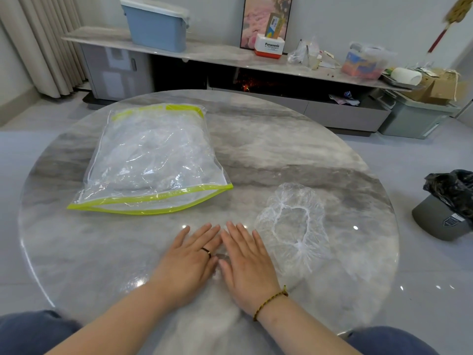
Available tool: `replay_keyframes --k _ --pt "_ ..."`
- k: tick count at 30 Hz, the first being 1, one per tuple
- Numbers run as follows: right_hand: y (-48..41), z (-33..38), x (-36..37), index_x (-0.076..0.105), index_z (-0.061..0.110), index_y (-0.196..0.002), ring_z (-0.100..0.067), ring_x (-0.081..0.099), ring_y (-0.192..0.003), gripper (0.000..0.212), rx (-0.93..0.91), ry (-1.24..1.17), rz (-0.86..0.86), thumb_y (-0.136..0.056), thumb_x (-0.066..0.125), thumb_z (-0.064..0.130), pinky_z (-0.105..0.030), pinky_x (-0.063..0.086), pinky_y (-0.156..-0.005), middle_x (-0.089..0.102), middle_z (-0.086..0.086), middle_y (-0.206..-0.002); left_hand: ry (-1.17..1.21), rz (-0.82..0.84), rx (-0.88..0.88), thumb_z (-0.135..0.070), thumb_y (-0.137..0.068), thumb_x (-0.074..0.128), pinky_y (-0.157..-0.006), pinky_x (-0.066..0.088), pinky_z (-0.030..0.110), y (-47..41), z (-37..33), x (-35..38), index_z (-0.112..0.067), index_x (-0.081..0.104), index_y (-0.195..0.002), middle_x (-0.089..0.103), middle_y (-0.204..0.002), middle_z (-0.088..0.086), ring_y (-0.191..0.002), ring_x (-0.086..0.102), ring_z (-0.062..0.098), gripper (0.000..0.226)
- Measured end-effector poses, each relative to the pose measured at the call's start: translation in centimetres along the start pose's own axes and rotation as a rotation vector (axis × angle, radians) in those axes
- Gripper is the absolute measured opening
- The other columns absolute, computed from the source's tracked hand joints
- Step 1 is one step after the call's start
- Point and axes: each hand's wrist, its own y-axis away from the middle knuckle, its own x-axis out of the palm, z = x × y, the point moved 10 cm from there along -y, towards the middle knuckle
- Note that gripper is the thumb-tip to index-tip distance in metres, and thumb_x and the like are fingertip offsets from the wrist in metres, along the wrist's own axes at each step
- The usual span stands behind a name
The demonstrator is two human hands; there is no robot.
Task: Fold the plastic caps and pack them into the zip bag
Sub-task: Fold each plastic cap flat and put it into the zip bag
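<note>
left hand (pixel 189 254) and right hand (pixel 245 257) lie flat, fingers straight, on the grey marble tabletop (pixel 281 149), gripping nothing. the crinkled clear plastic cap (pixel 291 226) lies unfolded beside the right hand, likely next to grasp. the yellow-edged clear zip bag (pixel 151 160) lies far left.

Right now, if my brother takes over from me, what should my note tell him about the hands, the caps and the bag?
Left hand: open, lying flat on the table, holding nothing.
Right hand: the same, right beside the left one.
Zip bag: lies on the left of the table with crumpled clear plastic inside, likely caps already packed. Its near yellow-green edge looks parted.
Plastic cap: one lies loose and unfolded, just right of the right hand.
Left to do: fold that cap, slide it into the bag, then zip it.
</note>
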Motion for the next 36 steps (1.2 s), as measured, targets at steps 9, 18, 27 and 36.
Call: replay_keyframes --k 9,18,27,36 --pt "-0.9 -0.3 2.4 0.073 0.023 -0.097 -0.005 0.066 -0.098 0.05 0.024 -0.021 0.199 -0.073 0.032 0.039 -0.027 0.053 -0.079 0.07 0.009 -0.105 -0.034 -0.01 0.009 -0.032 -0.097 0.016 -0.092 0.03 0.027 -0.9 0.0 0.7 -0.02 0.074 -0.096 0.071 -0.103 -0.005 -0.093 0.068 0.01 0.06" --pt "-0.2 1.0 -2.7 0.052 0.028 -0.045 -0.006 0.049 -0.05 0.023 -0.182 -0.064 0.038 -0.059 0.033 0.029 -0.018 0.038 -0.07 0.048 0.015 -0.042 -0.019 -0.123 -0.12 -0.032 -0.094 0.035 -0.061 0.044 0.022 -0.7 3.2 -3.5 -0.023 0.069 -0.081 0.06 -0.093 -0.018 -0.088 0.061 0.012 0.037" --pt "-1.7 -2.0 -1.0 0.066 0.017 -0.106 -0.017 0.059 -0.1 0.05 -0.011 -0.111 0.242 -0.066 0.037 0.022 -0.03 0.035 -0.1 0.068 0.002 -0.093 0.086 0.158 -0.349 -0.038 -0.09 0.048 -0.049 0.026 0.015 0.8 5.0 -0.2 -0.028 0.033 -0.062 0.04 -0.066 -0.011 -0.081 0.05 0.013 0.033" --pt "3.4 2.1 -1.0 0.042 0.034 -0.104 0.001 0.064 -0.092 0.058 -0.302 -0.051 0.303 -0.055 0.026 0.061 -0.017 0.044 -0.085 0.065 0.023 -0.097 0.209 0.043 -0.387 -0.044 -0.089 0.052 -0.064 0.032 0.021 1.3 4.2 -2.4 -0.029 0.031 -0.064 0.045 -0.072 -0.011 -0.096 0.058 0.012 0.035"
